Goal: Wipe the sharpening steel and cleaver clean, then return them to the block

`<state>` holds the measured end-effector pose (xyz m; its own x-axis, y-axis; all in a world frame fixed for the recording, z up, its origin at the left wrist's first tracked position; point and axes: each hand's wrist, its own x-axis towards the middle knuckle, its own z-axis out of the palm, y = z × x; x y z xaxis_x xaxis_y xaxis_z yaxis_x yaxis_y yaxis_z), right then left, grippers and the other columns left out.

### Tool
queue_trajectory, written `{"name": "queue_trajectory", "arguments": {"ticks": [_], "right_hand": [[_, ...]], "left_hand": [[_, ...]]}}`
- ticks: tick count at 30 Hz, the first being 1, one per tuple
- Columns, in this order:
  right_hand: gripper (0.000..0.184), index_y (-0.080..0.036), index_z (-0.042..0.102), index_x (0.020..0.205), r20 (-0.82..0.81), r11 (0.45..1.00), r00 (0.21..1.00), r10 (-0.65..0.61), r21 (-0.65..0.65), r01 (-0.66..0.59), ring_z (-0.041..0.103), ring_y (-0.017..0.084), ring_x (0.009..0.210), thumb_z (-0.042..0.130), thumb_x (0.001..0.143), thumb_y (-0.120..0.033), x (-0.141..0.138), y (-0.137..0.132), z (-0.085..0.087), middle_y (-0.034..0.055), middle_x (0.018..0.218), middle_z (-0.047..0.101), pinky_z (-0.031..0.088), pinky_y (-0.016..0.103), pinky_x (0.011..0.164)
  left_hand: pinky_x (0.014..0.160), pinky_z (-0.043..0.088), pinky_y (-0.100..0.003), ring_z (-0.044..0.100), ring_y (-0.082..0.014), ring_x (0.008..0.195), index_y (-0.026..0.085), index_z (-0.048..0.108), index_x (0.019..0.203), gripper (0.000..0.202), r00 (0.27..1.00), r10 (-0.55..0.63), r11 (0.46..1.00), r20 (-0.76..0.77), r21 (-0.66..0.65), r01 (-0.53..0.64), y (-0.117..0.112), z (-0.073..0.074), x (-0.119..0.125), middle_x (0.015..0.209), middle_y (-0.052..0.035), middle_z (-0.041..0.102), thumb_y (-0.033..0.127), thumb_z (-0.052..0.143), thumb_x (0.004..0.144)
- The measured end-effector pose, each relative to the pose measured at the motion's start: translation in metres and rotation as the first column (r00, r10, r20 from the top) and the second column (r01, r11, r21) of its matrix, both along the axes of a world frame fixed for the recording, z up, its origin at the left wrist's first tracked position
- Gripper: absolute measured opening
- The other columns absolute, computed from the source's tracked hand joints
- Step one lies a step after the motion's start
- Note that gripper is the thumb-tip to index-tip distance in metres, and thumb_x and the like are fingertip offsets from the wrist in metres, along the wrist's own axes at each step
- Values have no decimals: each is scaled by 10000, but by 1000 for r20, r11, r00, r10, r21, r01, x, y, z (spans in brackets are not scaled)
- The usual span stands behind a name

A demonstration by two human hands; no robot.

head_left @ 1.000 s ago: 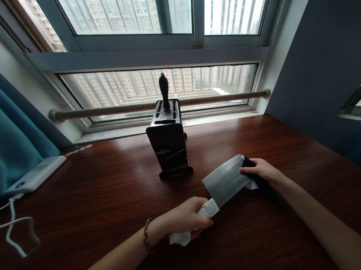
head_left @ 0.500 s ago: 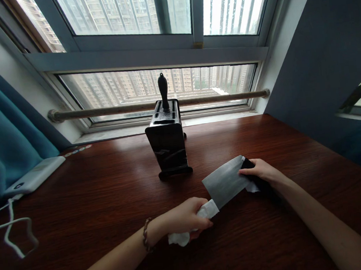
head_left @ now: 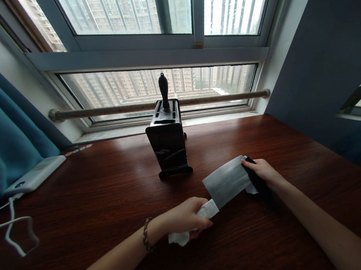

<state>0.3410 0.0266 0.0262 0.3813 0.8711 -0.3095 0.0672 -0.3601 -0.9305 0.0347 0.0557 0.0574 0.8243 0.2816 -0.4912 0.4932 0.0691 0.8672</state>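
Observation:
A wide grey cleaver is held at a slant above the table, its blade reaching up to the right. My left hand is closed around its handle end, with crumpled white tissue wrapped there. At the blade's far end, my right hand pinches a black cloth against the blade, thumb near the upper corner. A bit of white material shows under the blade by the cloth. The handle itself is hidden by the tissue and my fingers.
A black knife block stands beyond my hands, one dark handle upright in its top. At left lie a white power strip and a white cable. The wooden table ends at a window with a horizontal rail.
My right hand has slid slightly upward along the blade's far end, the thumb now nearer its upper corner. My left hand and the cleaver have stayed in place.

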Motion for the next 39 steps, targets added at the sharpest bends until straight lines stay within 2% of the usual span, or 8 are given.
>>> {"name": "queue_trajectory", "arguments": {"ticks": [5, 9, 11, 17, 24, 32, 39], "right_hand": [[482, -99, 571, 678, -19, 1000, 1000, 24, -18, -25, 468, 106, 536, 725, 621, -552, 3, 0, 1, 19, 592, 547, 317, 232, 503], [458, -85, 637, 805, -24, 988, 989, 146, -53, -147, 525, 129, 604, 828, 529, -397, 4, -1, 9, 46, 704, 621, 380, 234, 546], [452, -88, 643, 808, -11, 984, 986, 167, -56, -167, 533, 134, 617, 846, 501, -351, 3, -2, 12, 48, 721, 631, 391, 235, 553], [426, -100, 576, 662, 7, 993, 994, 111, -33, -110, 467, 102, 531, 823, 522, -417, -1, -2, 12, 15, 592, 560, 333, 228, 494], [449, -91, 577, 677, -26, 999, 999, 37, 18, -36, 458, 95, 531, 788, 559, -470, -4, -3, 10, 8, 582, 540, 313, 223, 500], [428, -90, 599, 686, -50, 996, 995, -87, 25, 89, 502, 127, 536, 706, 675, -504, -1, 0, 2, 36, 599, 573, 342, 240, 506], [357, -113, 600, 695, -68, 982, 980, -186, 19, 188, 567, 175, 593, 642, 761, -462, -4, 2, 3, 66, 634, 609, 405, 259, 537]], "left_hand": [[347, 370, -160, 461, -75, 426, 170, 486, 834, 196, 1000, -8, 999, 1, 31, 8, 1, 0, -1, 573, 40, 501, 271, 589, 702], [348, 373, -164, 461, -77, 421, 169, 482, 821, 188, 1000, -3, 1000, -4, 28, 3, 0, 1, -2, 562, 41, 502, 264, 588, 697], [349, 374, -164, 461, -77, 419, 169, 479, 817, 185, 1000, 1, 1000, -2, 18, -1, 0, 1, -1, 556, 43, 498, 261, 586, 696], [344, 365, -169, 458, -80, 415, 172, 475, 826, 198, 1000, 3, 1000, -4, 13, -3, 0, -1, 0, 553, 45, 499, 260, 588, 689], [347, 369, -168, 456, -78, 419, 171, 482, 842, 197, 1000, -3, 1000, -5, 5, 3, -1, 1, 0, 565, 44, 493, 256, 577, 692], [352, 370, -171, 454, -78, 425, 177, 476, 834, 200, 1000, -3, 999, -9, 32, 3, 0, 2, 0, 565, 48, 489, 263, 586, 690], [349, 365, -165, 462, -75, 427, 172, 491, 847, 213, 1000, 5, 1000, -8, 28, -5, 0, 1, 0, 572, 46, 496, 255, 598, 683]]}}
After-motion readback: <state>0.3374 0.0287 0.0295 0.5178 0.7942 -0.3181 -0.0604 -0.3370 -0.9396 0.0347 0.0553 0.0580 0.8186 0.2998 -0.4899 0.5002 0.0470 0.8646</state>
